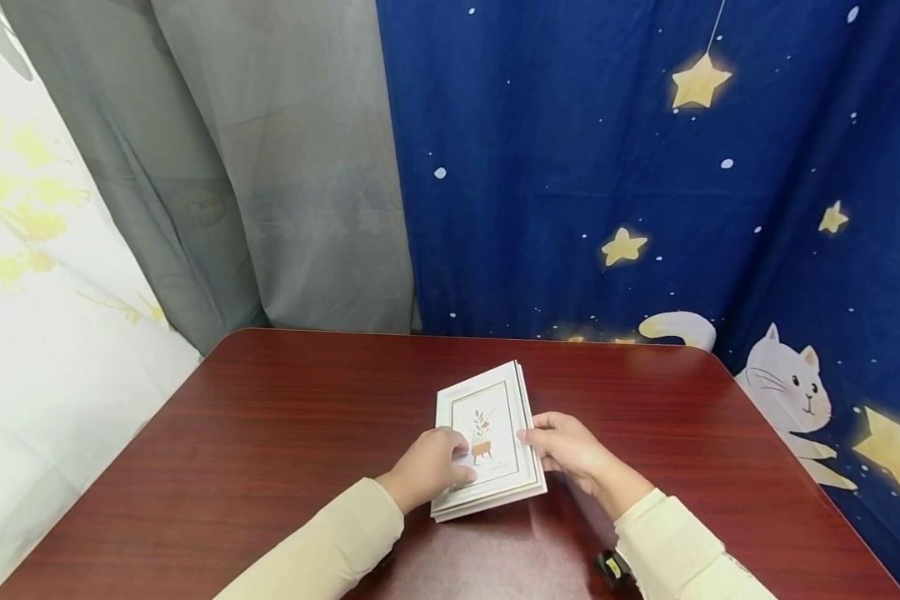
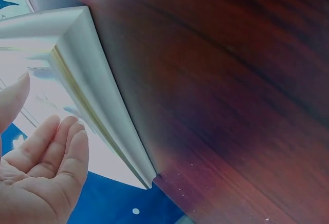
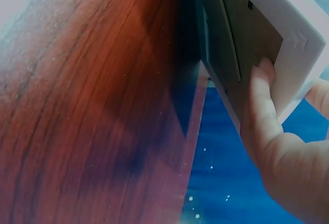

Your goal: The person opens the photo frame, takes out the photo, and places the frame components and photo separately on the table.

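Note:
A white picture frame (image 1: 457, 408) with a thin gold inner border and a potted-plant print leans back above the table, in the middle of the head view. My right hand (image 1: 573, 450) grips its right edge, thumb on the front. In the right wrist view, a finger (image 3: 263, 95) of that hand presses the brown backing board (image 3: 257, 34), where a narrow support leg shows. My left hand (image 1: 427, 467) lies across the lower left of the front, its fingers loosely bent. The left wrist view shows these fingers (image 2: 72, 157) before the print; contact cannot be told.
The reddish-brown wooden table (image 1: 285, 417) extends around the frame. Behind it hang a grey curtain (image 1: 307, 167) and a blue star-patterned curtain (image 1: 532, 167). A small black device (image 1: 613, 571) with a yellow label sits by the right sleeve.

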